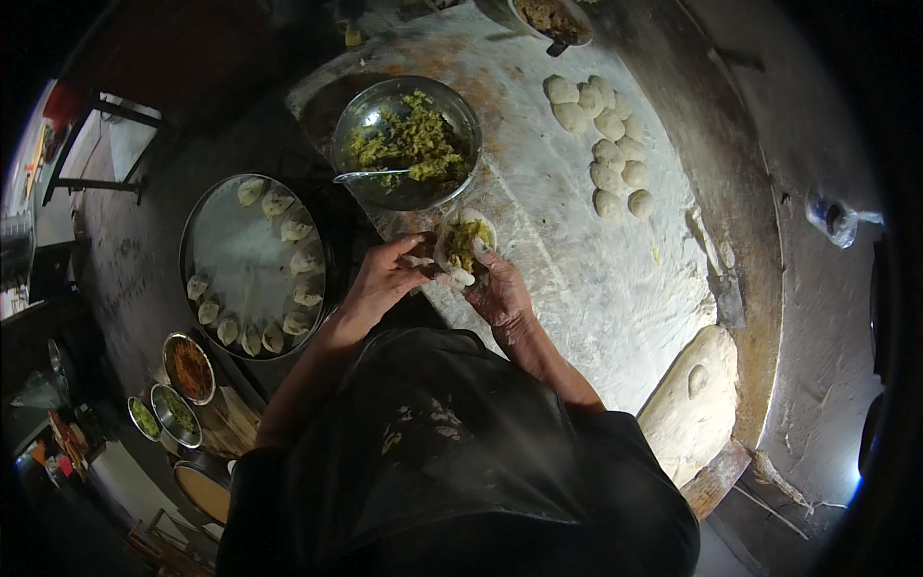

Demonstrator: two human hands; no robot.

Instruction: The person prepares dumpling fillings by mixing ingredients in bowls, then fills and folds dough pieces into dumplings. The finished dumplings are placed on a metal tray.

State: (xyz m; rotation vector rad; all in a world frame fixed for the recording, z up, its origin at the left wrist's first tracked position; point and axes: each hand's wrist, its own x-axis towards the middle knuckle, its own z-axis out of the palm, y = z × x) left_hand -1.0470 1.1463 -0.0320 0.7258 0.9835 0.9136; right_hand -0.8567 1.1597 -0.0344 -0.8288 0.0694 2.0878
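Between my two hands is a round dough wrapper [441,254] with green chopped filling [463,244] heaped on it. My right hand [502,288] cups the wrapper from below and the right, its floury thumb lying against the filling. At the wrapper's left edge are the fingertips of my left hand [393,278], which seem to pinch the rim. Just beyond my hands stands a steel bowl [472,173] of the same green filling [414,141], a metal spoon [368,175] resting across its near side.
Left of me, a round steamer tray [249,267] carries several filled dumplings [294,228] along its edge. Dough balls [609,155] sit on the floured table [577,288], with a large dough slab [692,404] at the right. Small filling bowls [189,368] stand lower left; another bowl [554,18] is far ahead.
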